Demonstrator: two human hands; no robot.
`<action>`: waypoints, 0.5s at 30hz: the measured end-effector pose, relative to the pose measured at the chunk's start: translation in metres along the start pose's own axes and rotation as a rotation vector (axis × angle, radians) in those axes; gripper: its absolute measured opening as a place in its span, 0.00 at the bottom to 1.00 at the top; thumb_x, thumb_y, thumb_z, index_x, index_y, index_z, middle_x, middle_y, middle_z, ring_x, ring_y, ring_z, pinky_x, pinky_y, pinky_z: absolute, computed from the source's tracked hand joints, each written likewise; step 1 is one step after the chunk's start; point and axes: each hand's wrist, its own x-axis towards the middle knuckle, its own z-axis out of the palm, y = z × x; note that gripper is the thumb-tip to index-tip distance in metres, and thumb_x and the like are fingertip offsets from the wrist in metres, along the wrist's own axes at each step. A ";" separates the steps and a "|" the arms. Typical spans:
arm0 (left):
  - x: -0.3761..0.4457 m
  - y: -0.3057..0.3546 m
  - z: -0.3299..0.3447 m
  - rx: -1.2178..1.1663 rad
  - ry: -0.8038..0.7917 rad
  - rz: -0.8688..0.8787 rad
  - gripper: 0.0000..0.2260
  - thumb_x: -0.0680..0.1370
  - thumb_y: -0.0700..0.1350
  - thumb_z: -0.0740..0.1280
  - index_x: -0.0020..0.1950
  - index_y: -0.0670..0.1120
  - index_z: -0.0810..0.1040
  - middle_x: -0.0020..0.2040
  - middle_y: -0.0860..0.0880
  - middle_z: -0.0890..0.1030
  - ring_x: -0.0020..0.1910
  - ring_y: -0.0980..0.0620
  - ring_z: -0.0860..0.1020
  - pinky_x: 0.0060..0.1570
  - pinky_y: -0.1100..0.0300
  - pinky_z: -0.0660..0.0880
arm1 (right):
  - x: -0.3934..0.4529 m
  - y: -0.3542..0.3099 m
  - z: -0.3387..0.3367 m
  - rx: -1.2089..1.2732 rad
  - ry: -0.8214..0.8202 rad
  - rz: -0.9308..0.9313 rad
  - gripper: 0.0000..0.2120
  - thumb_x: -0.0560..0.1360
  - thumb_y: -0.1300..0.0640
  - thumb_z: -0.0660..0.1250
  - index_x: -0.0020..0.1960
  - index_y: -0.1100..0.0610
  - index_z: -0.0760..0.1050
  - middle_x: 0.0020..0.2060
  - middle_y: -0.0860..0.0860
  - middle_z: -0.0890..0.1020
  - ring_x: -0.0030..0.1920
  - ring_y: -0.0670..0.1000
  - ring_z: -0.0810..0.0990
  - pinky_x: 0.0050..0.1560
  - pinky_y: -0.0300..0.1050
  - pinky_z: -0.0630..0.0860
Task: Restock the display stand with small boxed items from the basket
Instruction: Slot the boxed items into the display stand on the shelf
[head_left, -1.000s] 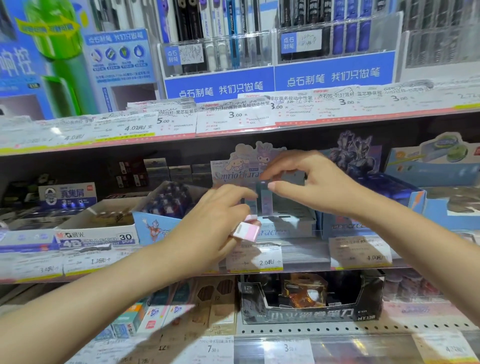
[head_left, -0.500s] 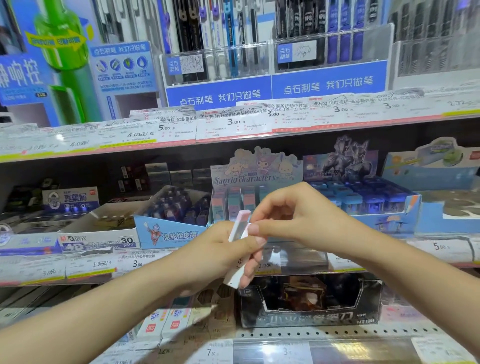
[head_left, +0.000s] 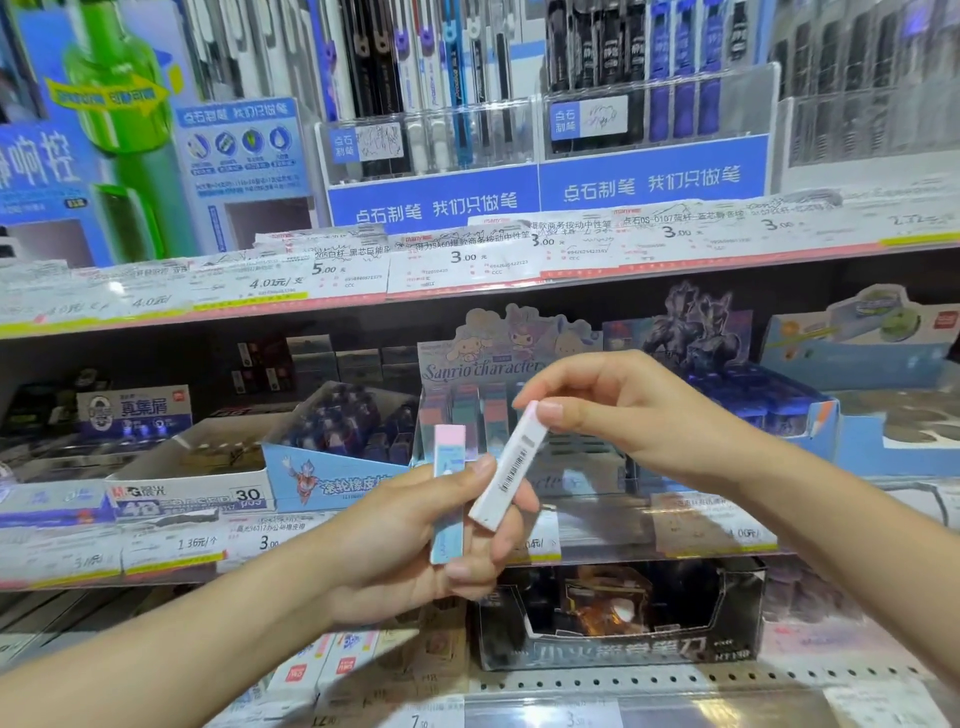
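At the centre of the frame two small boxes are held in front of the shelves. The white box (head_left: 511, 465), tilted with its barcode face towards the camera, is pinched at its upper end by the right hand (head_left: 631, 410), thumb and forefinger closed on it; its lower end rests against the fingers of the left hand (head_left: 415, 540). The pink-and-blue box (head_left: 448, 488) stands nearly upright, clamped in the left hand between thumb and fingers. Half a second ago the two boxes lay together as one bundle in the left hand with the right just pinching the top; now the white box is drawn up and to the right, apart from the other at its top.

Just behind the hands, in the middle of the frame, stands the Sanrio display stand (head_left: 511, 353), its front rows partly hidden by both hands and boxes. Left of it sits a blue eraser carton (head_left: 332, 480), and further left a white carton marked 30 (head_left: 208, 488). To the right is a dark blue display box (head_left: 769, 395). Below the hands, on the lower shelf, is a black display box (head_left: 623, 618). Price labels (head_left: 462, 260) line the upper shelf edge, with pen racks (head_left: 431, 93) along the top.
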 end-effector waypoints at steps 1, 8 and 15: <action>0.001 0.000 0.001 0.006 -0.007 0.013 0.13 0.75 0.51 0.61 0.46 0.43 0.79 0.32 0.47 0.75 0.22 0.56 0.66 0.25 0.66 0.65 | 0.000 0.001 0.001 0.005 -0.003 -0.009 0.06 0.72 0.60 0.64 0.46 0.58 0.79 0.38 0.50 0.81 0.41 0.47 0.77 0.44 0.33 0.75; 0.011 -0.007 0.006 0.206 0.195 0.164 0.08 0.78 0.47 0.62 0.44 0.44 0.66 0.28 0.47 0.73 0.21 0.57 0.60 0.23 0.67 0.60 | 0.001 0.002 0.011 0.155 0.077 0.050 0.06 0.68 0.60 0.70 0.45 0.57 0.79 0.38 0.51 0.81 0.38 0.47 0.81 0.45 0.40 0.80; 0.013 -0.005 -0.001 0.868 0.345 0.365 0.19 0.79 0.53 0.55 0.43 0.37 0.70 0.33 0.47 0.79 0.28 0.54 0.69 0.32 0.64 0.68 | 0.014 0.003 0.010 0.043 0.230 0.037 0.12 0.69 0.69 0.69 0.45 0.54 0.74 0.40 0.53 0.79 0.37 0.53 0.79 0.43 0.41 0.80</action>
